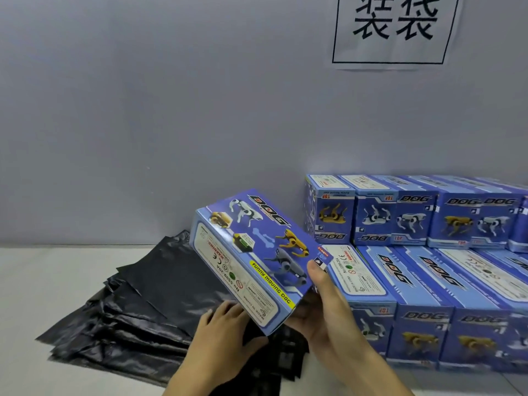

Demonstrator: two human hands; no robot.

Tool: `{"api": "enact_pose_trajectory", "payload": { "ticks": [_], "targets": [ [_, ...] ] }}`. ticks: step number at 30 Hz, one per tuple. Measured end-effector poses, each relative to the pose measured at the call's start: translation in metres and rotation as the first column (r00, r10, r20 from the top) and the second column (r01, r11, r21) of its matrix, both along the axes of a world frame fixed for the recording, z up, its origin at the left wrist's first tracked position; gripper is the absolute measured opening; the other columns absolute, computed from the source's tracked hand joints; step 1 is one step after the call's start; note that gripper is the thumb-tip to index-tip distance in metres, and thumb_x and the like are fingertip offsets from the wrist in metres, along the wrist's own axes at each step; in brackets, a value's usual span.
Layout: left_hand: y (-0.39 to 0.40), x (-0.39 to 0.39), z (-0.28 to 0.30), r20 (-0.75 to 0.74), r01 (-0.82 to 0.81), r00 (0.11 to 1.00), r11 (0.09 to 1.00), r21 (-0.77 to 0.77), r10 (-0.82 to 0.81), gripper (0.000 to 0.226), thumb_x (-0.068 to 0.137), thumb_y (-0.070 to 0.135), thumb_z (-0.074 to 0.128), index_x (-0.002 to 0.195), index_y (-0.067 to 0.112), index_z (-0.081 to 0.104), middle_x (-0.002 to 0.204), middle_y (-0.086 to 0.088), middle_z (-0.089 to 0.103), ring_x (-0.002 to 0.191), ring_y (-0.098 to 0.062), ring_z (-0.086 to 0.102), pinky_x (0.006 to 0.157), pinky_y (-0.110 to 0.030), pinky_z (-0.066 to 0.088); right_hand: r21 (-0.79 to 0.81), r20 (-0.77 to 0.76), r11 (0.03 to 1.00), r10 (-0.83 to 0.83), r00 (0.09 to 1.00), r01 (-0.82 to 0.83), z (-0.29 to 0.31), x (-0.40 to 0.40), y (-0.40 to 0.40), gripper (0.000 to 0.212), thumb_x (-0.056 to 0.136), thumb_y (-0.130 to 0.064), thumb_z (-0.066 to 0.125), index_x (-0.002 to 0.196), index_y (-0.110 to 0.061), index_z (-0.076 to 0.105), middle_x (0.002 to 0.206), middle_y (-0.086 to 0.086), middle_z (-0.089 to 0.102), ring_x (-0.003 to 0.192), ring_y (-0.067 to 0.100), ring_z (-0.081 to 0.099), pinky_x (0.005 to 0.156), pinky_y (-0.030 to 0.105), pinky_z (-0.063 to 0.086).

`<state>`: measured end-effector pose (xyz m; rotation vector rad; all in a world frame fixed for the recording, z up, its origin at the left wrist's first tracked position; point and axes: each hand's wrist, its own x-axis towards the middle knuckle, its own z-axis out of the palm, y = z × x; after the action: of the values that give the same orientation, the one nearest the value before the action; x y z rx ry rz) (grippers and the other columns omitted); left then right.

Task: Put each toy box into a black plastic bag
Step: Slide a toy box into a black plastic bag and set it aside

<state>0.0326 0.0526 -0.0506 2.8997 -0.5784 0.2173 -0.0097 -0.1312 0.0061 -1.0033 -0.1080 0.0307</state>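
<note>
Head view: one box [257, 258] held tilted at centre frame, right hand [323, 312] gripping its lower end, thumb on top. Left hand [225, 327] touches its near edge, fingers relaxed. Bags [137, 318] pile lower left, perhaps a dozen. Stacked boxes [428, 267] fill the right, uncountable.

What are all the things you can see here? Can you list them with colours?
held toy box: one, blue, tilted above the bags
stacked toy boxes: many, blue, right side by the wall
black plastic bags: a pile, black, left on the table
table: one, pale
wall sign: one, white with black characters
right hand: grips the held toy box's near end
left hand: on the bags, fingers partly hidden under the box
</note>
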Motion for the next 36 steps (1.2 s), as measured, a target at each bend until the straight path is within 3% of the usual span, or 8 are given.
{"api": "enact_pose_trajectory", "payload": {
  "ticks": [7,13,17,20,26,31,34,36],
  "targets": [
    [0.005,0.007,0.012,-0.052,-0.048,0.998,0.883,-0.467,0.027,0.035,0.104,0.023,0.048,0.069,0.017,0.051,0.071,0.008,0.059,0.07,-0.015,0.055,0.063,-0.033,0.035,0.15,0.05,0.978,0.142,0.989,-0.148,0.005,-0.009,-0.002,0.045,0.082,-0.044,0.062,0.12,-0.022,0.072,0.129,0.018,0.066,0.115,0.04,0.065,0.088,0.05,0.058],
    [0.015,0.014,0.031,-0.039,-0.044,0.998,0.098,-0.994,0.046,0.04,0.1,0.044,0.042,0.095,0.021,0.074,0.099,-0.002,0.077,0.093,-0.011,0.071,0.075,-0.031,0.058,0.239,0.13,0.967,0.055,0.99,-0.085,0.013,-0.015,-0.009,0.066,0.069,-0.045,0.082,0.13,-0.023,0.066,0.124,0.025,0.053,0.113,0.044,0.041,0.11,0.068,0.033],
    [0.037,0.017,0.047,-0.112,-0.096,0.994,-0.564,-0.82,-0.005,0.042,0.098,0.055,0.043,0.126,0.031,0.065,0.118,0.0,0.073,0.106,-0.021,0.07,0.08,-0.045,0.06,0.21,0.131,0.97,-0.155,0.979,0.126,0.015,-0.011,-0.01,0.084,0.071,-0.049,0.07,0.136,-0.003,0.045,0.109,0.02,0.048,0.104,0.039,0.051,0.103,0.065,0.045],
    [0.05,0.019,0.05,-0.246,-0.143,0.969,-0.736,-0.662,0.033,0.048,0.099,0.059,0.043,0.132,0.028,0.059,0.12,-0.002,0.071,0.104,-0.024,0.07,0.073,-0.043,0.059,0.198,0.146,0.948,-0.279,0.949,0.248,0.016,-0.01,-0.01,0.077,0.067,-0.05,0.072,0.123,-0.002,0.05,0.089,0.015,0.065,0.083,0.033,0.065,0.088,0.053,0.058],
    [0.019,0.016,0.03,-0.557,-0.306,0.79,-0.621,-0.722,0.258,0.038,0.104,0.015,0.034,0.14,0.009,0.042,0.135,-0.013,0.048,0.109,-0.033,0.054,0.093,-0.051,0.051,0.172,0.123,0.926,-0.359,0.925,0.336,0.013,-0.006,-0.01,0.076,0.066,-0.051,0.072,0.121,-0.003,0.051,0.095,0.016,0.071,0.075,0.028,0.071,0.062,0.034,0.06],
    [0.005,0.005,0.031,-0.574,-0.533,0.818,-0.42,-0.734,-0.035,0.024,0.067,-0.009,0.036,0.054,0.011,0.04,0.058,-0.007,0.039,0.049,-0.027,0.042,0.054,-0.034,0.04,0.091,0.158,0.92,-0.391,0.907,0.381,0.01,-0.005,-0.009,0.062,0.067,-0.056,0.071,0.115,-0.02,0.058,0.107,0.01,0.074,0.093,0.029,0.073,0.072,0.038,0.062],
    [0.02,0.006,0.034,-0.562,-0.558,0.803,-0.08,-0.826,0.201,0.012,0.071,-0.006,0.04,0.066,0.003,0.046,0.068,-0.006,0.038,0.057,-0.024,0.037,0.053,-0.032,0.031,0.006,0.206,0.903,-0.421,0.883,0.429,0.009,-0.006,-0.006,0.059,0.066,-0.058,0.07,0.114,-0.026,0.056,0.11,0.008,0.072,0.099,0.029,0.072,0.077,0.041,0.061],
    [0.038,0.013,0.027,-0.356,-0.529,0.783,0.243,-0.813,0.511,0.039,0.084,-0.003,0.047,0.123,0.001,0.053,0.105,-0.012,0.057,0.09,-0.029,0.055,0.074,-0.039,0.046,-0.042,0.252,0.879,-0.45,0.857,0.474,0.009,-0.007,-0.003,0.06,0.067,-0.057,0.07,0.115,-0.026,0.055,0.108,0.005,0.072,0.098,0.025,0.072,0.074,0.036,0.061]
  ]
}}
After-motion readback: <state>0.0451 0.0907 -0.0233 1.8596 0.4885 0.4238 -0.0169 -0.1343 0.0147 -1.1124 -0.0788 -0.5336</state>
